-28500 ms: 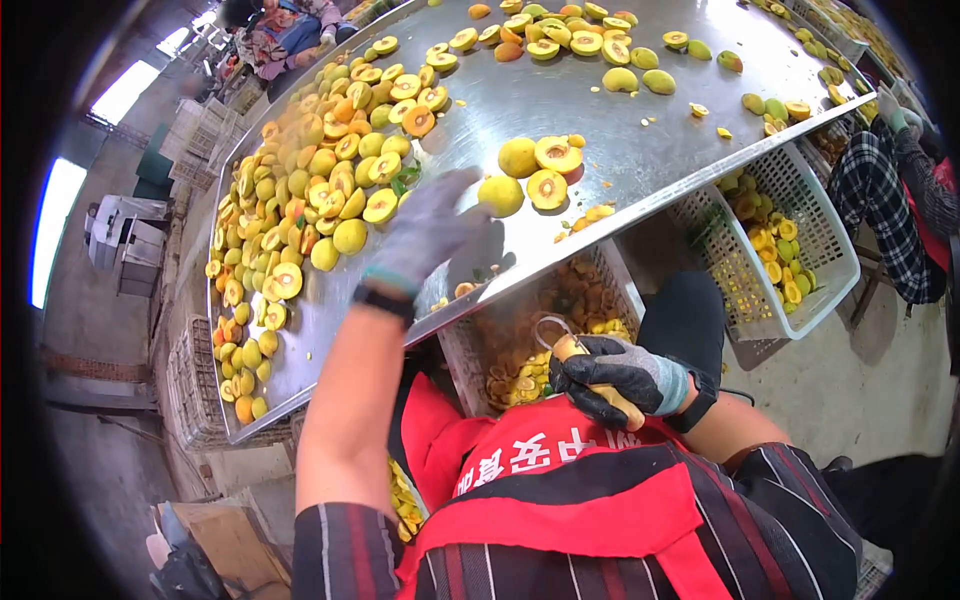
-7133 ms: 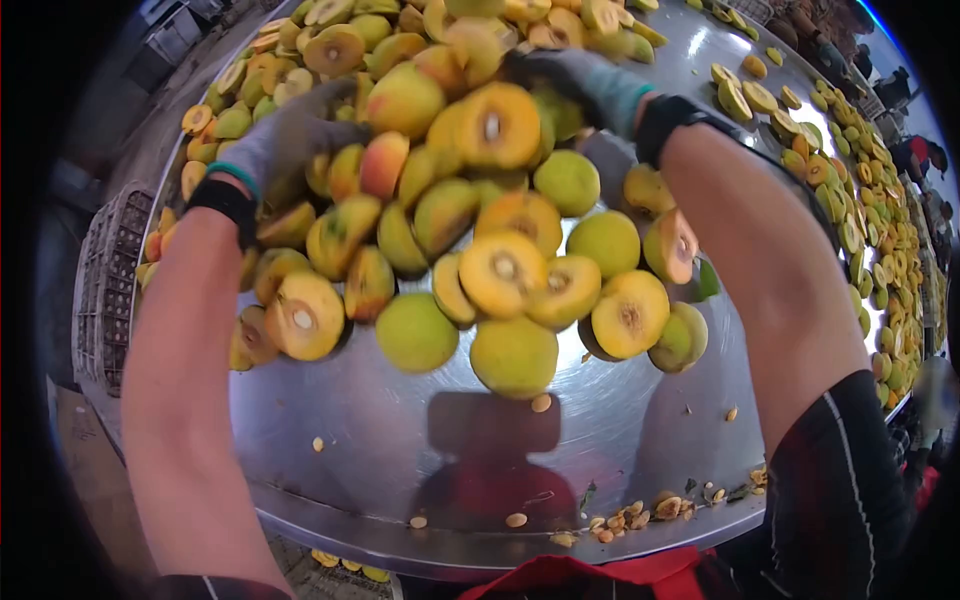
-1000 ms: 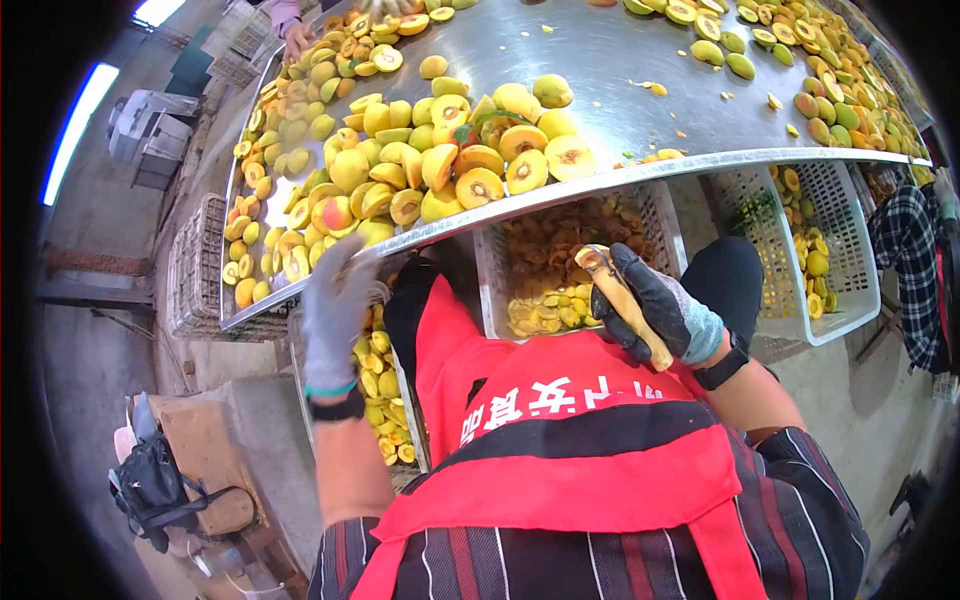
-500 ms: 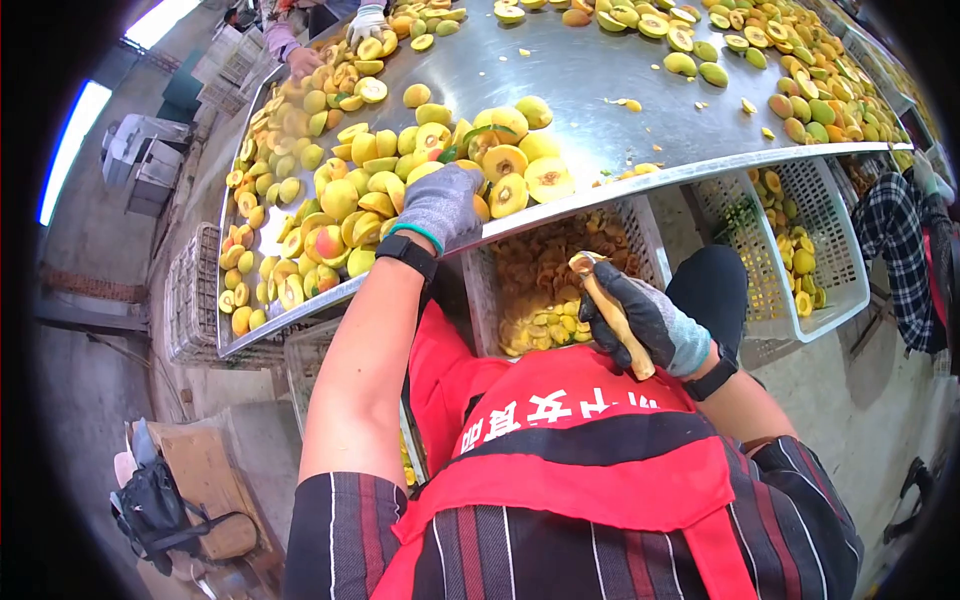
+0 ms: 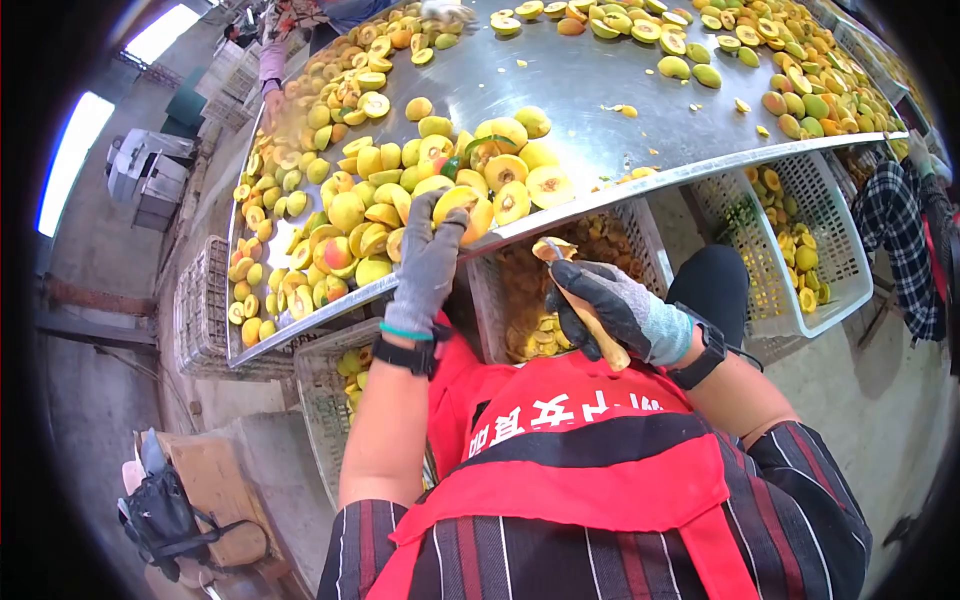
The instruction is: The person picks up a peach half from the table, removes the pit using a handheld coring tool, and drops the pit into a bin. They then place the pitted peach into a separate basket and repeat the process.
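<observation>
Left grip is clasping a fruit half at the counter's near edge, right grip a tool; crate beneath is containing fruit pieces; apron is showing 食品.

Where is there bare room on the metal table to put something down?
The metal table is bare in its middle, save small scraps, between the near fruit pile, the far fruit halves and the right heap. Its left side, and its near edge by the left hand, are crowded.
</observation>
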`<state>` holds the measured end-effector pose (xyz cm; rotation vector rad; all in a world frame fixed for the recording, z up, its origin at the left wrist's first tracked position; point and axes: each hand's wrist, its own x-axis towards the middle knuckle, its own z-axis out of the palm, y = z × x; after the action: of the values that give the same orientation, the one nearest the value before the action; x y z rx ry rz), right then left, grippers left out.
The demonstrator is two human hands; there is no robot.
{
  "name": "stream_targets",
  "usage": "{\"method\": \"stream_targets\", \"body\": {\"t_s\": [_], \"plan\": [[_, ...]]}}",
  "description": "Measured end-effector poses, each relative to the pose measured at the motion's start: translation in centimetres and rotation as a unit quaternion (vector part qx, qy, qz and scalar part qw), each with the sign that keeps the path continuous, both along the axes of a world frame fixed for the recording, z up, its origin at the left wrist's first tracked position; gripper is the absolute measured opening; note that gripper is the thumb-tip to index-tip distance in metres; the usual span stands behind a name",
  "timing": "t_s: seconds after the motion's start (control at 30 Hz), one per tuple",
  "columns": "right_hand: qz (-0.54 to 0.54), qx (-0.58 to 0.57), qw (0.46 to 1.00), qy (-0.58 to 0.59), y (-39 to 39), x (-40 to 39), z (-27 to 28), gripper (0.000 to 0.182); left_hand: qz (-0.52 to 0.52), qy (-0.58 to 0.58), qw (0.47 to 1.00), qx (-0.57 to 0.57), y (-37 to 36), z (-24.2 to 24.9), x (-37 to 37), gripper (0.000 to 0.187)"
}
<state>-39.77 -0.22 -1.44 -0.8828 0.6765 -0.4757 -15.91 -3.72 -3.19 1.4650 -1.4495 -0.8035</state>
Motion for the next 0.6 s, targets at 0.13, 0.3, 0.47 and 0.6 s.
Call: {"method": "stream_targets", "body": {"t_s": [0.13, 0.3, 0.47, 0.6], "plan": [[0.022, -0.006, 1.000, -0.010, 0.0, 2.0, 0.2, 0.041, -0.016, 0.468, 0.879, 0.091, 4.6, 1.1, -3.5, 0.023], [0.020, -0.032, 0.994, 0.102, 0.8, 3.7, -0.7, 0.030, -0.025, 0.533, 0.843, 0.068, 6.7, 1.3, -3.6, 0.035], [-0.019, -0.139, 0.981, 0.135, 1.4, 3.8, -1.2, 0.030, -0.029, 0.501, 0.863, 0.048, 7.2, 0.1, -2.7, 0.048], [-0.013, -0.116, 0.983, 0.142, 0.7, 4.1, -0.3, 0.034, -0.009, 0.421, 0.907, 0.011, 7.2, 0.5, -3.8, 0.045]]}}
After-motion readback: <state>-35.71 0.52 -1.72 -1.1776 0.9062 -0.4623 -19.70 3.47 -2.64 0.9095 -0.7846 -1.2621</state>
